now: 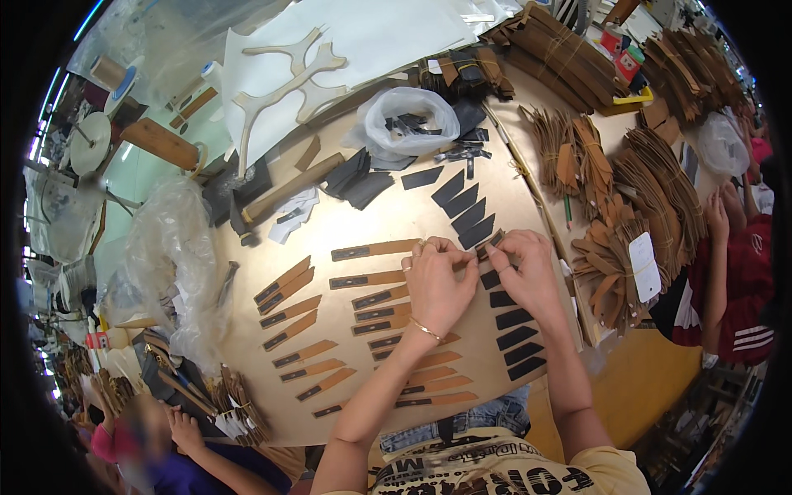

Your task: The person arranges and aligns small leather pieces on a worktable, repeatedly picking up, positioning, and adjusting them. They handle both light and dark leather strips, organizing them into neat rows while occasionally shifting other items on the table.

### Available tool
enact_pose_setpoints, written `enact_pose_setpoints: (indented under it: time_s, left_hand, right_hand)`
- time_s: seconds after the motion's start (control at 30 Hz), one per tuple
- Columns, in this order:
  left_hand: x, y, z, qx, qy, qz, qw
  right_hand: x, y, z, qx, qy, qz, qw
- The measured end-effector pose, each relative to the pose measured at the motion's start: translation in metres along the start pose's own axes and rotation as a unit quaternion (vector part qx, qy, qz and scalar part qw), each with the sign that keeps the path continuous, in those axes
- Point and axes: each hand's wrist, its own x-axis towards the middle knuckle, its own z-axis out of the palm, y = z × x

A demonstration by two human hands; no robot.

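Note:
Both my hands meet over the table, above rows of small strips. My left hand (440,280) is closed in a pinch near the end of a small dark brown leather strip (492,245). My right hand (528,272) pinches the same strip at its other side; the fingers hide part of it. Left of and beneath my left arm lie several tan leather strips (388,249), each with a dark piece at one end. Black strips (517,334) lie in a column between my forearms, and more black strips (469,216) lie just beyond my hands.
A clear plastic bag (412,115) of black scraps stands at the back. A hammer (280,194) lies at the left, near crumpled plastic (169,247). Bundled brown leather pieces (610,272) crowd the right side. Other people sit at the right and lower left.

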Motion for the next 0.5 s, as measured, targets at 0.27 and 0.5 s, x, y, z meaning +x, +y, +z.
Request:
enact_pose_setpoints:
  time_s: [0.27, 0.5]
  left_hand:
    - [-0.011, 0.010, -0.004, 0.129, 0.096, 0.044, 0.986]
    - [0.017, -0.094, -0.112, 0.224, 0.260, -0.023, 0.939]
  right_hand:
    - [-0.001, -0.002, 0.008, -0.020, 0.056, -0.014, 0.998]
    - [0.000, 0.001, 0.007, 0.010, 0.022, 0.041, 0.999]
